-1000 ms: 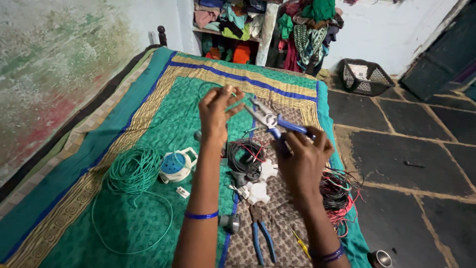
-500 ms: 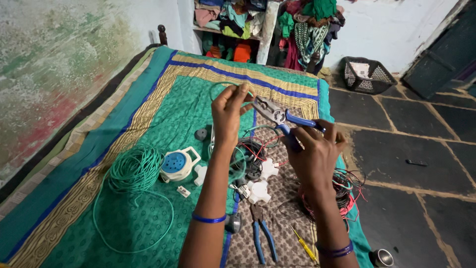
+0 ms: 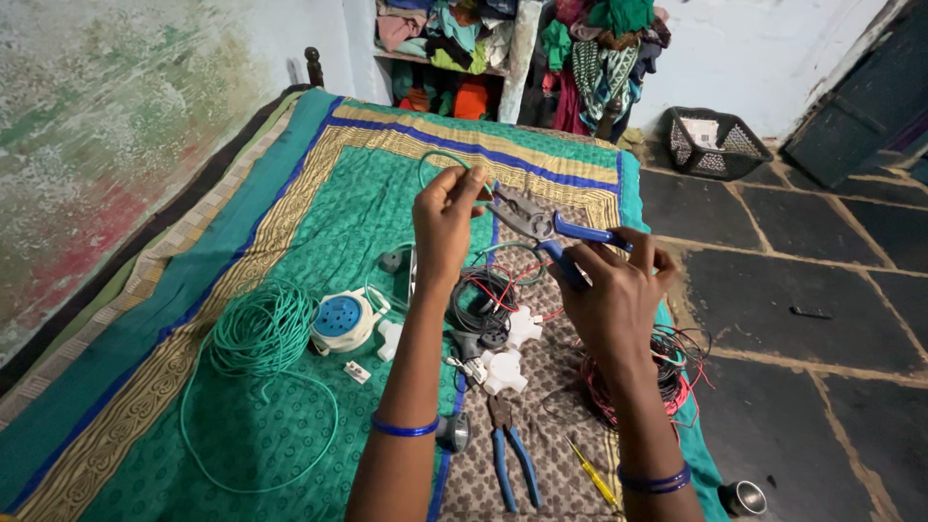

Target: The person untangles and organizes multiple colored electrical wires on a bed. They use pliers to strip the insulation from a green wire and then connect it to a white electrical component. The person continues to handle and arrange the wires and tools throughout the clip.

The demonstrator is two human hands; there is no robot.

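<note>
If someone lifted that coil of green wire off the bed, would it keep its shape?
Probably not: the green wire coil looks loosely wound with nothing visibly binding it, so loops would likely sag. Its long loose tail on the bedspread suggests it would trail and snag.

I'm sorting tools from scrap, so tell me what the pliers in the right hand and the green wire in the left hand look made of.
Pliers: head looks like dull grey bare metal; the handles carry a smooth blue sleeve, probably plastic or rubber. Green wire: thin, bending in a loop, with a matte green coat that looks like plastic insulation; its core is not visible. The right hand holds the handles; the left hand pinches the wire.

Blue bangles [image 3: 406, 427], seemingly both wrists
</note>
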